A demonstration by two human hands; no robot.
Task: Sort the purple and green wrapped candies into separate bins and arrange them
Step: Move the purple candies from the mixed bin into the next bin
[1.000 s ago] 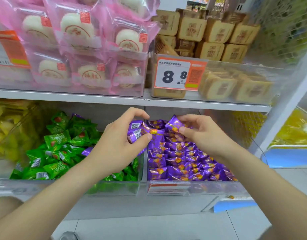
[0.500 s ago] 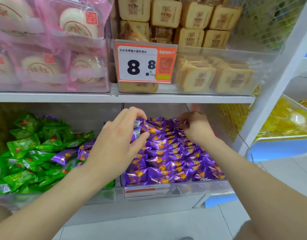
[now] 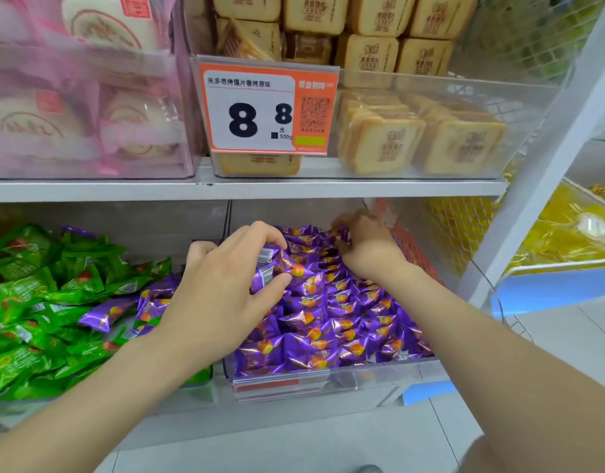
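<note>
Two clear bins stand side by side on the lower shelf. The right bin (image 3: pixel 389 370) is packed with purple wrapped candies (image 3: pixel 328 322). The left bin (image 3: pixel 198 390) holds green wrapped candies (image 3: pixel 38 302), with a few purple candies (image 3: pixel 106 314) lying among them at its right side. My left hand (image 3: pixel 222 291) hovers over the divide between the bins and pinches several purple candies between thumb and fingers. My right hand (image 3: pixel 366 250) reaches to the back of the purple bin, fingers curled round a purple candy there.
Directly above the hands runs the upper shelf edge (image 3: pixel 246 189), carrying a bin of tan biscuit packs (image 3: pixel 430 138), an orange 8.8 price tag (image 3: pixel 266 107) and pink-wrapped cakes (image 3: pixel 72 114). A white upright (image 3: pixel 533 172) and a yellow-filled bin (image 3: pixel 574 230) stand to the right.
The view shifted right and closer. My right hand moved farther back in the purple bin. My left hand still holds its purple candies over the bins' divide.
</note>
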